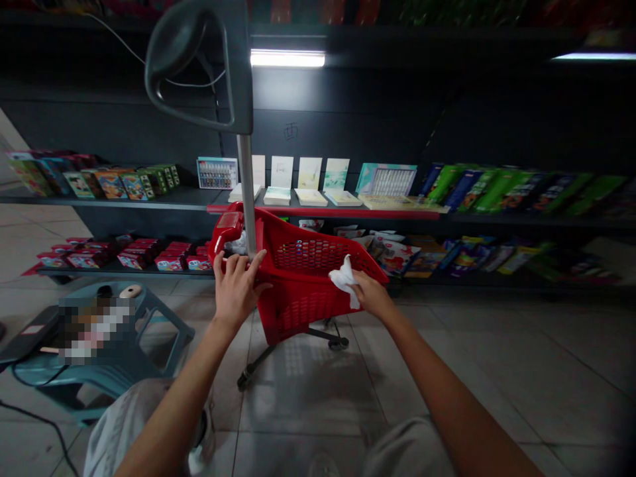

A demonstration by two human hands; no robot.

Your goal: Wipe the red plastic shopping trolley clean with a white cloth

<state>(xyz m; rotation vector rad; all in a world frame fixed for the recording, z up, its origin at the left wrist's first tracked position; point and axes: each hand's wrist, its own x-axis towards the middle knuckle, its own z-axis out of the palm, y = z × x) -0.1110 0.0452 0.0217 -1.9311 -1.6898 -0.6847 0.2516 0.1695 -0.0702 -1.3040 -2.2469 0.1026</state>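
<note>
The left hand is curled over the rim of the basket, fingers slightly spread, near the corner closest to the pole. The right hand presses a white cloth against the far rim, pinching it bunched under the palm; the cloth hangs down the inside of the basket, and the fingers are partly hidden.

The basket is red mesh plastic and sits on a wheeled frame with small black wheels on the tiled floor. Something white lies inside it, near the pole, too hidden to name. The pole rises from the basket to a dark handle at the top of the view.

Behind it stand dark shelves. The upper shelf carries boxes and pale booklets, and the lower shelf holds red boxes and colourful packets. To the left, a teal plastic stool stands on the floor, with a blurred object on it. A black cable runs along the floor beside it. The person's grey shorts show at the bottom.
</note>
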